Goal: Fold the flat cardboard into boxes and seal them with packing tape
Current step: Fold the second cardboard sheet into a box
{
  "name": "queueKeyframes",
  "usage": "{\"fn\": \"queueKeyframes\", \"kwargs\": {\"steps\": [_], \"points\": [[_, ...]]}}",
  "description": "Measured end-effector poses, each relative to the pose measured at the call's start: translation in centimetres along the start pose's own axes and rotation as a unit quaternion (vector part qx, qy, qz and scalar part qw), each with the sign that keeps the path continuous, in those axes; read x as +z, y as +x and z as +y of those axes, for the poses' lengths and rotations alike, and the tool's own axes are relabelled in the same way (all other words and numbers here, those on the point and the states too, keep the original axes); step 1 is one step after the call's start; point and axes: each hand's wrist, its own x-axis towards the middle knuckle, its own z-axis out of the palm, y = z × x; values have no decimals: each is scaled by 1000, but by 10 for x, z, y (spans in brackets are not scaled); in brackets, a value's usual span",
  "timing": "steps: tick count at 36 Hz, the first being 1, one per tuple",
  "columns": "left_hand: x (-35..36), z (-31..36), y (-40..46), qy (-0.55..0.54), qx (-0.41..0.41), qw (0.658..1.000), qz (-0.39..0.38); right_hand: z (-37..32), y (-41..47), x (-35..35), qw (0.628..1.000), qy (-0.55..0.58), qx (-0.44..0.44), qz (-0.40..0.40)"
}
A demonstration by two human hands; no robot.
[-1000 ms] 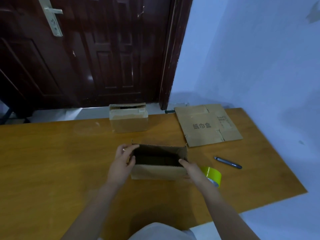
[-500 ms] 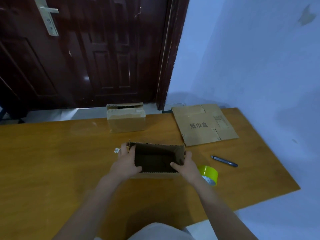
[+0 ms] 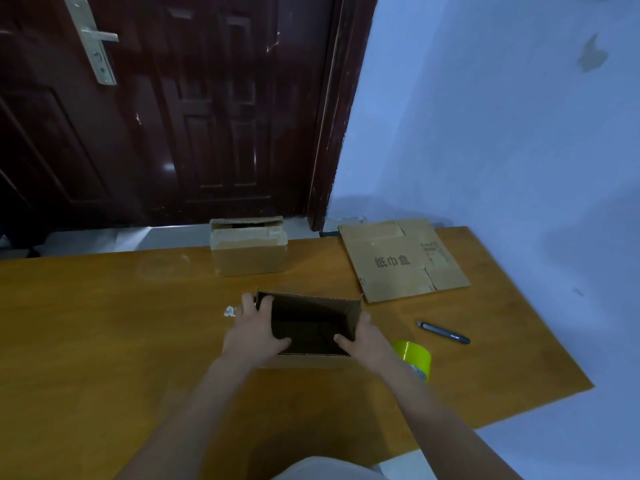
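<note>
Dark wooden door point(image 3: 173, 109) with metal handle point(image 3: 91, 39) fills the upper left; blue wall point(image 3: 502, 133) to the right. On the wooden desk point(image 3: 86, 341), left to right: small crumpled white scrap point(image 3: 229, 311) just beside the left hand; taped-up box point(image 3: 248, 246) at the far desk edge, behind the work; open box point(image 3: 310, 322) in the middle, mouth facing up, long axis running left-right across the desk. Left hand point(image 3: 254, 332) grips the left end wall, thumb curled over the near rim, fingers over the far-left corner. Right hand point(image 3: 367, 337) grips the near-right corner, thumb hooked inside, fingers down the outer right wall (fingertips hidden). Flat cardboard point(image 3: 401, 259) with printed characters lies far right of the open box, near its far-right corner, slightly rotated. Yellow tape roll point(image 3: 414, 356) sits just beside the right wrist, partly hidden by it. Dark pen-like tool point(image 3: 443, 332) (could be a cutter, cannot tell) lies beyond the tape, angled, apart from it.
</note>
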Motion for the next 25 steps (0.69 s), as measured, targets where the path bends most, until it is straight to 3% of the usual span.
{"fn": "queueKeyframes", "kwargs": {"steps": [15, 25], "points": [[5, 7, 11, 109, 14, 992, -58, -3, -1, 22, 999, -40, -7, -29], [17, -4, 7, 28, 7, 1000, 3, 11, 7, 22, 999, -10, -13, -48]]}}
